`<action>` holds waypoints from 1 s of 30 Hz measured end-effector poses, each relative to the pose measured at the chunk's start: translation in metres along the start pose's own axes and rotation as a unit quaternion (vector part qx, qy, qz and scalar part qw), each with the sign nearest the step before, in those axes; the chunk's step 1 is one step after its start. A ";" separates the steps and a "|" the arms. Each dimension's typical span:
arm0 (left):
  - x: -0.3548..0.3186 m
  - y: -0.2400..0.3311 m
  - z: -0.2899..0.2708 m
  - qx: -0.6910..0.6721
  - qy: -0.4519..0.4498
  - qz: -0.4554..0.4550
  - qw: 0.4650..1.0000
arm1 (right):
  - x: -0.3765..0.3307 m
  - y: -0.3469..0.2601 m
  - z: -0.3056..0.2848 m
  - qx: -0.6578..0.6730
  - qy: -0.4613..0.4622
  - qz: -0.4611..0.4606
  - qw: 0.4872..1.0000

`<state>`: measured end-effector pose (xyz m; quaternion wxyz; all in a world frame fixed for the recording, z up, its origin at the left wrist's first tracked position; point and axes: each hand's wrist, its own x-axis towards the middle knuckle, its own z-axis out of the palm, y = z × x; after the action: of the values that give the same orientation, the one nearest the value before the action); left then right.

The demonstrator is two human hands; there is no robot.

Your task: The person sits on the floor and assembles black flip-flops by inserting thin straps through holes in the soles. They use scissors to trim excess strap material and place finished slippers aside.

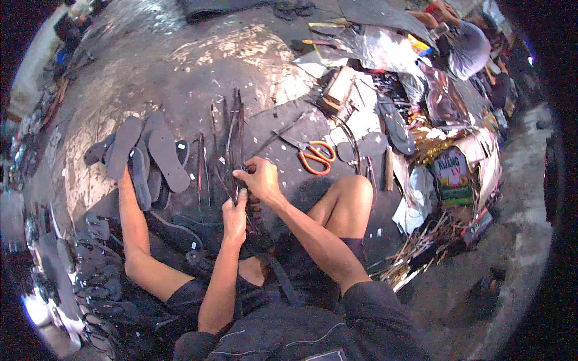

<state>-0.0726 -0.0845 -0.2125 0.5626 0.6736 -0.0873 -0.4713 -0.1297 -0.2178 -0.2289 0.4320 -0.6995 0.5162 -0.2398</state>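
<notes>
My left hand is closed round the lower part of some long, thin black strips that run away from me over the dark floor. My right hand, just above it, pinches at the same strips with thumb and fingers. Parts of the strips are hidden under the fingers. More thin black strips lie to the left. Right of my hands is a pair of scissors with orange handles, blades pointing up and left. Several dark flat sandal soles are stacked over my left lower leg.
A heap of dark sandals fills the lower left. On the right are a wooden block, clear plastic bags, a green box and a bundle of thin sticks or strips. My bent right knee rises near the scissors.
</notes>
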 end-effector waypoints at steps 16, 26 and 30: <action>0.018 0.003 -0.016 -0.274 -0.052 -0.143 0.950 | 0.042 -0.114 -0.101 0.285 -0.117 0.005 0.951; 0.028 -0.042 -0.019 -0.355 -0.061 -0.131 0.924 | 0.196 -0.228 -0.281 0.552 -0.178 -0.167 0.797; 0.015 -0.010 -0.019 -0.343 -0.143 -0.103 0.923 | 0.154 -0.208 -0.195 0.193 -0.097 -0.122 0.969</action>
<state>-0.0551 -0.0780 -0.2302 0.6894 0.3698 0.0699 -0.6189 -0.1208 -0.4111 0.0316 0.5741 -0.6807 0.3267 -0.3167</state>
